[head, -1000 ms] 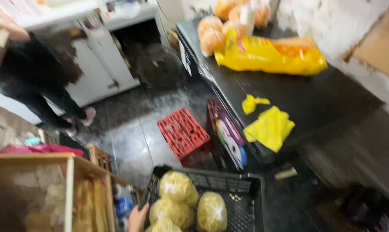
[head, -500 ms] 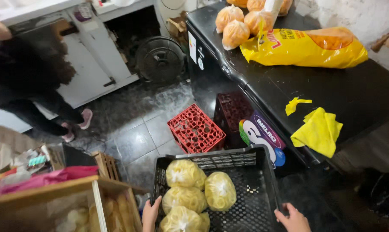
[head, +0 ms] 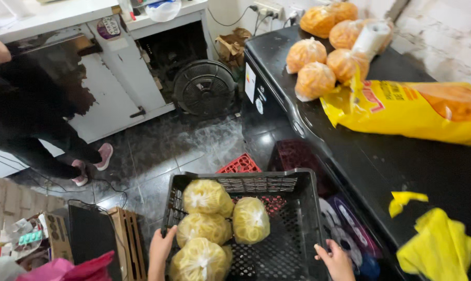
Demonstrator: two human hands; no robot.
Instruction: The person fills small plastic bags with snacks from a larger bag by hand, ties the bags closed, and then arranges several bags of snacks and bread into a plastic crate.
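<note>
A black counter (head: 381, 166) runs close along the right hand's (head: 335, 260) side; open floor (head: 157, 151) lies ahead. Between both hands sits a black crate (head: 293, 229), each side rim gripped, the left hand (head: 161, 250) beside four bagged snacks (head: 209, 224).

Left hand (head: 161, 250), right hand (head: 335, 260): both grips apparently closed.
</note>
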